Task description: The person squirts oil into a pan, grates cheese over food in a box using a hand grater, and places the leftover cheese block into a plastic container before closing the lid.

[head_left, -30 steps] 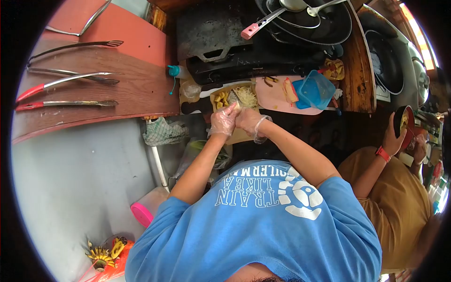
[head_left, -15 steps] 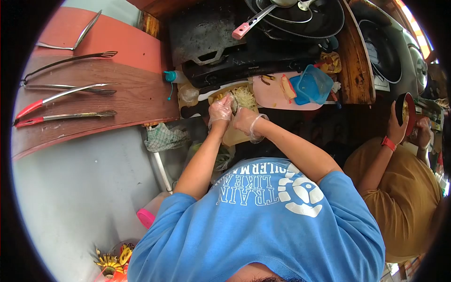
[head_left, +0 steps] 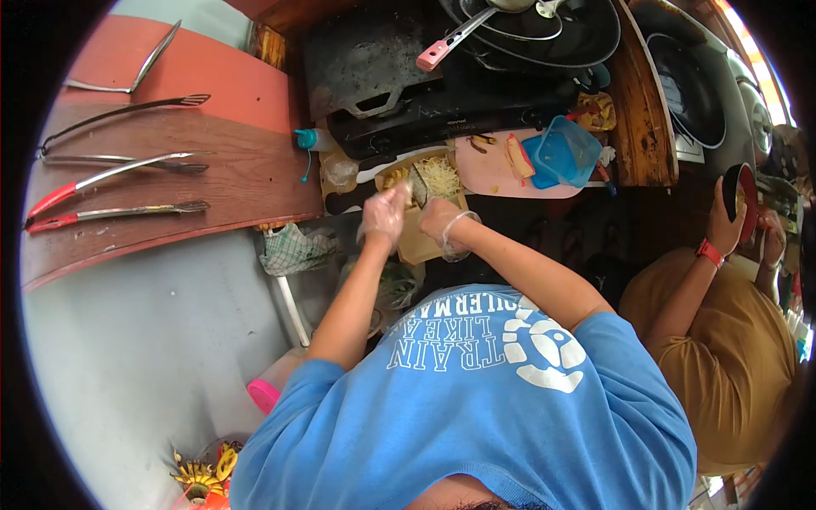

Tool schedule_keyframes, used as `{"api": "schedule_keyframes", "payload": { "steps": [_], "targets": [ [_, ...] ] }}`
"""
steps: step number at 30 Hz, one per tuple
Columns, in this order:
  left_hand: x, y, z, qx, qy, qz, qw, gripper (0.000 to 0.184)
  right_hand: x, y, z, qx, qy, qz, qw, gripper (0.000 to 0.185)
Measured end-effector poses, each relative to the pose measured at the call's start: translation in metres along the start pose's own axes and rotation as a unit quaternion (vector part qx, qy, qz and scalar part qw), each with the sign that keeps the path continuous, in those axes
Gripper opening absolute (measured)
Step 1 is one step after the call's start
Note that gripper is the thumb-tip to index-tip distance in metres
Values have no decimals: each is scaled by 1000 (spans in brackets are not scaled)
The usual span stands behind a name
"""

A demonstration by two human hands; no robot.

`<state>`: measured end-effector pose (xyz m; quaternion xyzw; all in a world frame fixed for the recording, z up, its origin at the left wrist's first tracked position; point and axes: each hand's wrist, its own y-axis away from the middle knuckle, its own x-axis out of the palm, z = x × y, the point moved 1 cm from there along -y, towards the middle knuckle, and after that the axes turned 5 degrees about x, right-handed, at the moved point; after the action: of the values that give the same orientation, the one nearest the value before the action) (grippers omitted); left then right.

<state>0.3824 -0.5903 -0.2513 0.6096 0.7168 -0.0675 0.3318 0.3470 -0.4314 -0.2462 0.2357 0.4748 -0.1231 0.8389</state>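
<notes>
Both hands wear clear plastic gloves. My right hand [head_left: 442,223] is closed around the lower end of a small metal grater [head_left: 418,189], which leans upward over a light brown tray [head_left: 418,246]. My left hand [head_left: 386,214] is closed just left of the grater, fingers bunched; what is in them is too small and blurred to name. Beyond the hands, pale shredded cheese [head_left: 440,176] lies in the tray's right part. Yellowish-brown pieces [head_left: 396,177] lie to its left, partly hidden by my left hand.
A pink cutting board [head_left: 501,183] holds a blue plastic container [head_left: 569,153] and a wrapper. Behind it stands a black stove [head_left: 408,127] with a griddle plate. Tongs [head_left: 127,212] lie on the left shelf. To the right, a person [head_left: 714,340] holds a bowl [head_left: 741,204].
My left hand has moved left and slightly down, away from the grater, showing more of the yellowish-brown pieces. My right hand stays nearly in place with the grater.
</notes>
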Motion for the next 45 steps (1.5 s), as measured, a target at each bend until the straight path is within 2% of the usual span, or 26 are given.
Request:
{"api": "schedule_keyframes", "payload": {
  "steps": [1, 2, 4, 5, 7, 11, 12, 13, 14, 16, 17, 19, 20, 22, 25, 29, 31, 32, 33, 34, 35, 37, 38, 40, 45],
  "targets": [
    [1, 20, -16, 31, 35, 21, 999, 38, -5, 0, 0, 29, -52, 17, 998, 20],
    [9, 28, -16, 58, 26, 0, 998, 33, -1, -3, -1, 32, -57, 15, 998, 20],
    [8, 35, -41, 37, 47, -22, 998, 32, 16, -12, -3, -41, -40, -59, 997, 23],
    [6, 36, -50, 16, 71, -46, 996, 32, 28, -19, -7, -39, -41, -61, 997, 23],
    [12, 25, -40, 7, 98, -59, 993, 33, 49, -27, -14, 53, -196, -38, 978, 25],
    [16, 8, -20, 7, 99, -92, 991, 34, 1, -11, 4, 24, -144, -53, 988, 21],
    [17, 5, -15, 8, 96, -102, 990, 34, -31, 0, 16, 138, -260, 0, 956, 18],
    [18, 0, -8, 7, 96, -103, 990, 34, -46, 6, 21, 247, -368, 53, 895, 15],
    [19, -6, 0, 11, 64, -110, 992, 33, -41, 4, 20, 246, -368, 54, 895, 15],
    [22, -15, 13, 15, 32, -117, 993, 33, -23, 0, 17, 72, -189, 10, 979, 12],
    [23, -18, 14, 31, 14, -114, 993, 33, -20, -1, 16, 73, -189, 10, 979, 12],
    [26, -24, 16, 48, -4, -108, 993, 32, -13, -1, 13, 23, -64, -7, 998, 12],
    [28, -26, 14, 32, -19, -107, 994, 32, -2, -3, 9, 24, -64, -7, 998, 12],
    [31, -31, 16, 17, -34, -104, 994, 32, 16, -8, 1, -32, -45, -74, 996, 16],
    [33, -39, 23, -24, -54, -97, 994, 31, 17, -5, -1, -60, -13, -75, 995, 20],
    [19, -40, -10, -78, -72, -100, 989, 32, 13, 4, 5, -66, 32, -65, 995, 23],
    [15, -40, -6, -96, -70, -113, 986, 32, 27, 3, 5, -72, 16, -103, 992, 19],
    [13, -40, 7, -107, 57, -122, 985, 29, 23, 2, 6, -75, 17, -102, 992, 19],
    [9, -37, 11, -115, 182, -129, 968, 27, 16, 2, 7, 17, -93, -39, 995, 17],
    [7, -27, 16, -102, 307, -107, 940, 22, 11, 1, 7, 108, -202, 25, 973, 16],
    [2, -5, -2, -102, 306, -108, 940, 22, 9, -2, 7, 107, -202, 24, 973, 16],
    [-3, 35, -55, -159, 214, -32, 963, 25, 7, -10, 9, 61, -201, -41, 977, 22],
    [3, 37, -47, -160, 210, -32, 964, 25, -1, -9, 14, 60, -205, -43, 976, 22],
    [14, 37, -24, -81, 278, -78, 954, 24, -24, -1, 23, 186, -356, 13, 916, 27],
    [14, 19, -32, -121, 202, -96, 967, 21, -30, 4, 24, 209, -376, 17, 903, 29]
  ]
}}
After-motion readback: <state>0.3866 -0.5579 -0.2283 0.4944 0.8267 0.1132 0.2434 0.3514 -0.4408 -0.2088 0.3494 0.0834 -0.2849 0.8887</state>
